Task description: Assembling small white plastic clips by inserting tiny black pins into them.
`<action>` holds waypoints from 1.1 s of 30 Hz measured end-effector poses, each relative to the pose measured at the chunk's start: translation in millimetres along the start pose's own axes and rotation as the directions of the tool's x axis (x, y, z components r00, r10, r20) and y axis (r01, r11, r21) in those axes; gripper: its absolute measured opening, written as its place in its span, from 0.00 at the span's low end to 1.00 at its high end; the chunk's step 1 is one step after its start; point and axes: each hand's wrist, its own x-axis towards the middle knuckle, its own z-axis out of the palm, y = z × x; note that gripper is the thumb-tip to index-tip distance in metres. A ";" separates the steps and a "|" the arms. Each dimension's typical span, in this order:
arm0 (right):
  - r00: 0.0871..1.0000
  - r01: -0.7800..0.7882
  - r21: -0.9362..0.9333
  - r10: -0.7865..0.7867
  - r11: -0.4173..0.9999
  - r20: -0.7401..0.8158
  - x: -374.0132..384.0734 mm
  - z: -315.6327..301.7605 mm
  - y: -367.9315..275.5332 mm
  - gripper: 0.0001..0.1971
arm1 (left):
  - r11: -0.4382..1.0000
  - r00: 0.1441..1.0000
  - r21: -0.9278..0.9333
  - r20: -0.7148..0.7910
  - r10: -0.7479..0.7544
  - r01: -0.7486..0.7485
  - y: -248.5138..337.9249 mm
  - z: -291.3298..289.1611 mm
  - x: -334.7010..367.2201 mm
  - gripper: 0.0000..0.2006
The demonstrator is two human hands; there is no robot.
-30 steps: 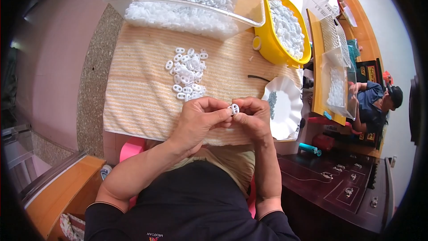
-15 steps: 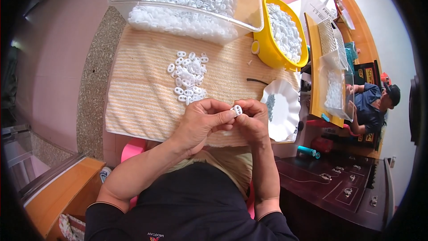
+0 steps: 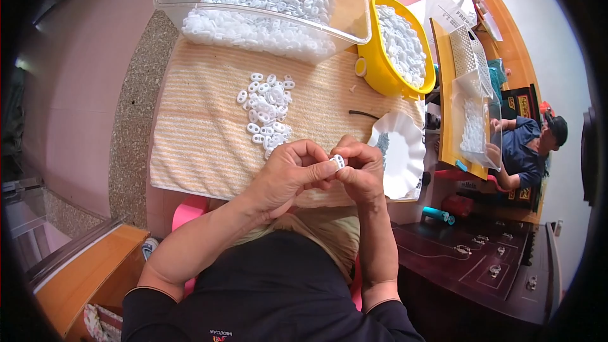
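Just past the near edge of the towel, both of my hands meet around a small white two-hole plastic piece (image 3: 338,162). My left hand (image 3: 284,173) pinches it from the left with thumb and forefinger. From the right, the bent fingers and thumb of my right hand (image 3: 360,170) press on the same piece. My fingertips cover part of it. Beyond my left hand lies a loose pile of similar white two-hole pieces (image 3: 269,104). Right of my right hand is a white scalloped plate (image 3: 405,161) with a small heap of tiny grey-blue parts (image 3: 383,145).
A clear plastic bin (image 3: 345,33) of white pieces stands at the back of the striped towel (image 3: 196,120). Beside it is a yellow tub (image 3: 379,69), also filled. A thin dark strip (image 3: 363,114) lies near the plate. Another person (image 3: 529,145) sits at the right.
The white piece has turned slightly and dropped a little toward me between my fingers. My right fingers have shifted their hold, and both hands remain in about the same place.
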 end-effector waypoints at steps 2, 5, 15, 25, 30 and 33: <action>1.000 0.010 -0.026 -0.010 1.000 0.000 -0.3 2.8 -2.1 0.15 | 1.000 1.000 -0.003 0.008 0.005 -0.005 -0.3 1.0 -0.9 0.04; 1.000 0.022 -0.052 -0.022 0.998 -0.005 -0.6 6.7 -4.9 0.15 | 1.000 1.000 -0.013 0.025 0.015 -0.015 -0.6 2.2 -2.3 0.04; 0.987 0.135 -0.164 -0.118 0.977 0.107 -1.3 -0.1 -4.0 0.13 | 0.999 0.997 -0.002 0.059 0.045 -0.045 -2.9 3.8 -4.5 0.05; 0.998 0.023 -0.186 -0.012 0.982 0.061 -1.7 1.6 -21.0 0.08 | 0.998 0.998 -0.059 0.053 0.035 -0.032 -4.3 0.9 -1.2 0.04; 0.939 -0.050 -0.514 -0.136 0.856 -0.317 10.0 6.7 -47.6 0.03 | 0.998 0.998 0.018 -0.008 0.068 -0.068 -1.5 7.3 -4.2 0.05; 0.855 0.097 -0.703 -0.421 0.705 -0.304 36.9 -14.3 -81.6 0.06 | 0.987 0.995 0.125 -0.012 0.103 -0.101 -11.3 6.7 -2.4 0.07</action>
